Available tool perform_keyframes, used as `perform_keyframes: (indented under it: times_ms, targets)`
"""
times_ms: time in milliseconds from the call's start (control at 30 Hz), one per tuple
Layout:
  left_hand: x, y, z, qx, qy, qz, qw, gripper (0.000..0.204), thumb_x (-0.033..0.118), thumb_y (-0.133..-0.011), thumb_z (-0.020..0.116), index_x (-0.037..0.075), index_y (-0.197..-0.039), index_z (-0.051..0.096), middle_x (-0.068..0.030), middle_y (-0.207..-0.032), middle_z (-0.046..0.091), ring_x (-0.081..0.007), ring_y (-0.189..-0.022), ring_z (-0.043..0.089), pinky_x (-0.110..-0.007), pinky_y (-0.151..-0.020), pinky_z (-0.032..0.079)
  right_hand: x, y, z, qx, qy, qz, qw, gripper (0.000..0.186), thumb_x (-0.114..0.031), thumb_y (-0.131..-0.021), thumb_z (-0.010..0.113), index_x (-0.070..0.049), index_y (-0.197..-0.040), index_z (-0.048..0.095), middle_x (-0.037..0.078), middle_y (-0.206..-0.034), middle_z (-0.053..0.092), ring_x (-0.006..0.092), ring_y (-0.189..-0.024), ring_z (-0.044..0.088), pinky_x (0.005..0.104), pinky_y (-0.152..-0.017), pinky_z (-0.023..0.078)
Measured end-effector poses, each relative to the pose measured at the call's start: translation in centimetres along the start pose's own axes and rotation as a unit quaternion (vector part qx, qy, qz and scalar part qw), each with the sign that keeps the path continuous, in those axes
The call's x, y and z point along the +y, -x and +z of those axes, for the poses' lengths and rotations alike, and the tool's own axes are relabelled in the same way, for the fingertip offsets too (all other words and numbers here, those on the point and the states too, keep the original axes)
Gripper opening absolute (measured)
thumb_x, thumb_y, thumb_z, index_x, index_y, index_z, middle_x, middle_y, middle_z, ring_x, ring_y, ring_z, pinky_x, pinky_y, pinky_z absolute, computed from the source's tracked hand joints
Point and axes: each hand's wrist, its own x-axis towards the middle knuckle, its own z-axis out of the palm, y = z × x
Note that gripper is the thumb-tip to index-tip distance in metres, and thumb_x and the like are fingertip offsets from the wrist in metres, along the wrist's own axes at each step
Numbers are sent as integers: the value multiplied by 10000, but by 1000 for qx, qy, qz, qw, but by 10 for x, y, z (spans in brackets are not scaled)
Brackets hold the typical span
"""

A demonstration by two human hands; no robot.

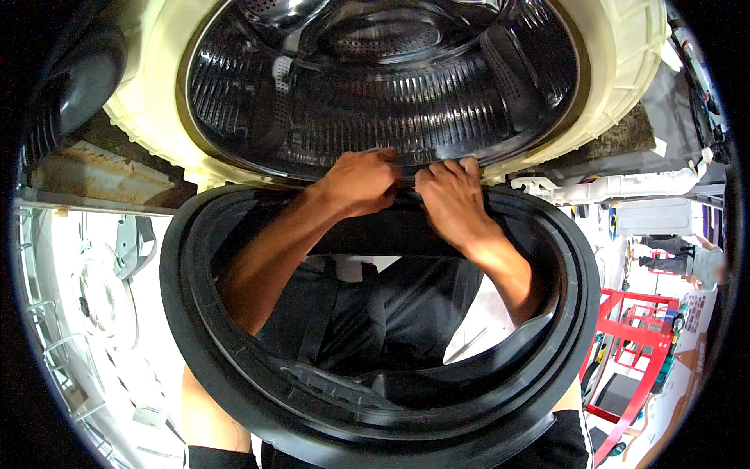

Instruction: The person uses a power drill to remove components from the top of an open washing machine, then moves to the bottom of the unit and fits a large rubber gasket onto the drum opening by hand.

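Observation:
A large black rubber door gasket (375, 422) hangs in front of me, its upper edge against the lower front rim of a washing machine's cream plastic tub (144, 102). Both of my forearms pass through the gasket's opening. My left hand (363, 181) is closed, fingers curled at the gasket's top edge by the tub rim. Just beside it, my right hand (451, 195) curls its fingers over the same edge. The fingertips of both hands are partly hidden. Behind them lies the shiny perforated steel drum (375, 117) with its lifter ribs.
A rusty metal panel (117, 176) flanks the tub on the left. White hose-like piping (625, 187) runs along the right. A red metal frame (637, 336) stands on the floor at right, with another person (703, 266) farther off. Wire racks (58, 344) are at left.

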Motion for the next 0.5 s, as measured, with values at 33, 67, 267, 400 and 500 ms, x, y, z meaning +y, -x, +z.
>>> perform_keyframes:
  times_ms: [33, 67, 267, 400, 500]
  targets:
    - [-1, 0, 0, 1, -14, 11, 1000, 196, 190, -682, 650, 44, -812, 640, -108, -926, 586, -304, -843, 616, -417, -675, 530, 0, 0, 1, 5, -5, -2, 1000, 146, -59, -737, 523, -54, -830, 637, 91, -834, 613, 244, -884, 556, 424, -813, 323]
    - [-2, -1, 0, 2, -29, 21, 999, 200, 190, -684, 651, 45, -822, 641, -110, -927, 589, -303, -843, 617, -416, -678, 530, 0, -1, 0, 2, -9, -1, 1000, 144, -56, -734, 525, -52, -829, 634, 93, -834, 612, 247, -884, 558, 424, -817, 322]
    - [0, -8, -3, -41, -22, 13, 999, 219, 185, -714, 649, 43, -880, 629, -121, -932, 593, -299, -838, 621, -412, -693, 522, 5, 2, -6, -8, -12, 12, 1000, 134, -42, -716, 542, -43, -823, 622, 107, -838, 610, 266, -873, 565, 432, -823, 324]
    - [-9, 1, 4, 1, -10, 5, 1000, 234, 194, -746, 638, 37, -917, 616, -121, -938, 588, -309, -843, 619, -427, -708, 513, 4, -3, -4, 6, -37, 4, 999, 140, -42, -717, 547, -40, -838, 619, 110, -841, 611, 279, -885, 567, 426, -811, 347]
    - [-12, 2, 6, 13, 29, -8, 999, 231, 239, -748, 649, 49, -866, 592, -134, -898, 564, -343, -852, 585, -446, -733, 486, 3, -7, -9, 1, -44, 7, 999, 152, -43, -721, 552, -47, -857, 620, 110, -844, 610, 281, -898, 564, 422, -810, 361]
